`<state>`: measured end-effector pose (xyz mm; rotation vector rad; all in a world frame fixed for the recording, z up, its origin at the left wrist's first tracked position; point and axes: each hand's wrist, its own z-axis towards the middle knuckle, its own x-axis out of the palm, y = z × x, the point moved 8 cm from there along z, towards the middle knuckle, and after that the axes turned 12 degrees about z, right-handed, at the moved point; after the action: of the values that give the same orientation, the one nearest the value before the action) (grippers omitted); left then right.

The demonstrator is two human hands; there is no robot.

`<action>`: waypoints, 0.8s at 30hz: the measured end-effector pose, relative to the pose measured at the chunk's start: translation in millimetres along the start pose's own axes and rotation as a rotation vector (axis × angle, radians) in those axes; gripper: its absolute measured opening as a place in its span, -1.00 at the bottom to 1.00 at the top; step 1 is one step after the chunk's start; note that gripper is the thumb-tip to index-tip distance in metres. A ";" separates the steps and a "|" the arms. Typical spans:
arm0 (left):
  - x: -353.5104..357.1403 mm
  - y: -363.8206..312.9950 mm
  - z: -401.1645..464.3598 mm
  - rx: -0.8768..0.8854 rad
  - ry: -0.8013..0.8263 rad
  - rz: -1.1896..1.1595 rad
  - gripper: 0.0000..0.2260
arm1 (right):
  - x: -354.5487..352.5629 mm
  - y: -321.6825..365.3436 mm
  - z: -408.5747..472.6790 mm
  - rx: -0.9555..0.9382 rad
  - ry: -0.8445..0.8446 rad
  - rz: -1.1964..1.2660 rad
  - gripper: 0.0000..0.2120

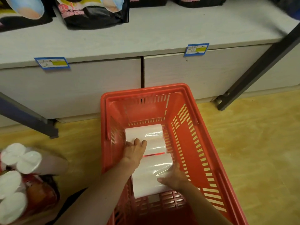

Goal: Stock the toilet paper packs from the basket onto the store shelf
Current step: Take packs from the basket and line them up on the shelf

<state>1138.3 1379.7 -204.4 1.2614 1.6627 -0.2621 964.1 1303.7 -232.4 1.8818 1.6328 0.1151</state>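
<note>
- Head view: the pack of white rolls lies at the bottom of the red basket, which sits on the floor by the shelf.
- The left hand rests on the pack's far half, fingers bent over the left side.
- The right hand holds the near right edge, fingers curled on the wrap.
- The pack looks light and squishy. Its plastic wrap looks slippery, so holding both ends should work best.

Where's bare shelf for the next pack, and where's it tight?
Free: the pale grey shelf top, from the black printed bags forward to its front edge. Tight: the red plastic basket, where left hand and right hand grip the clear-wrapped toilet paper pack.
</note>
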 end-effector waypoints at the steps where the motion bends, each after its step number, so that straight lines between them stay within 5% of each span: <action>1: -0.2 0.8 1.3 -0.004 0.001 0.006 -0.46 | -0.6 -1.5 1.2 0.006 -0.006 -0.002 -0.01; 12: 11.4 -3.5 16.5 0.029 0.013 0.002 -0.44 | 1.8 -3.7 -4.4 0.108 0.175 0.065 0.32; 19: 8.0 -14.3 17.9 -0.006 0.010 0.105 -0.20 | -25.2 17.1 -17.0 0.105 0.213 -0.175 -0.02; 22: 4.9 -16.3 19.3 -0.010 -0.001 0.123 -0.38 | -27.6 25.2 -19.7 0.077 0.165 -0.276 0.14; 24: 2.2 -16.9 19.8 0.002 -0.021 0.106 -0.45 | -30.3 31.8 -22.1 0.075 0.106 -0.286 0.04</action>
<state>1135.7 1360.5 -222.0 1.3396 1.5725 -0.2112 974.5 1283.9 -188.6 1.6998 1.9859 0.0338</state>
